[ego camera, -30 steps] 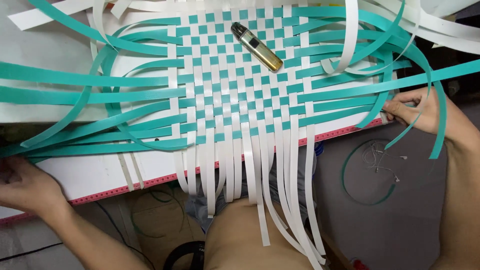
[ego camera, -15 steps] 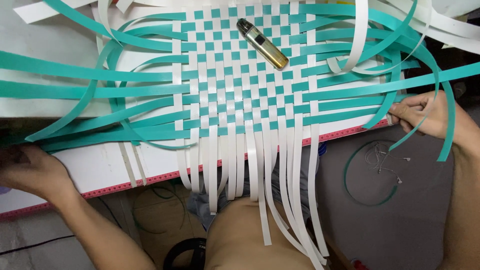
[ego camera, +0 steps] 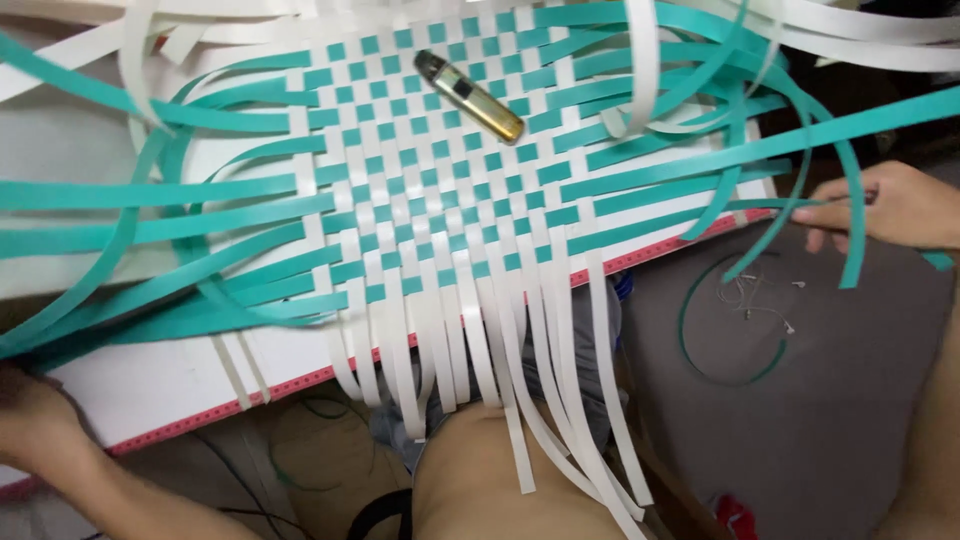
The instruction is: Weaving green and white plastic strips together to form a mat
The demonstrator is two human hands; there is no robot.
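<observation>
A checkered mat (ego camera: 440,190) woven from teal and white strips lies on a white board (ego camera: 170,385) with a red front edge. Loose teal strip ends (ego camera: 170,215) fan to the left and right; white strip ends (ego camera: 520,370) hang over the front edge. My left hand (ego camera: 35,415) sits at the lower left, closed around the gathered ends of the left teal strips. My right hand (ego camera: 880,205) at the right edge pinches a teal strip (ego camera: 790,205) coming off the mat. A gold and black lighter (ego camera: 468,95) rests on the weave.
A loop of teal strip (ego camera: 735,320) and thin wires (ego camera: 755,300) lie on the grey floor at the right. My bare knee (ego camera: 500,480) shows below the board. Dark cables (ego camera: 330,430) lie under the board's front edge.
The view has swung, so the mat appears tilted. My left hand has slid further to the lower left with its strips. My right hand still grips the right-side strip.
</observation>
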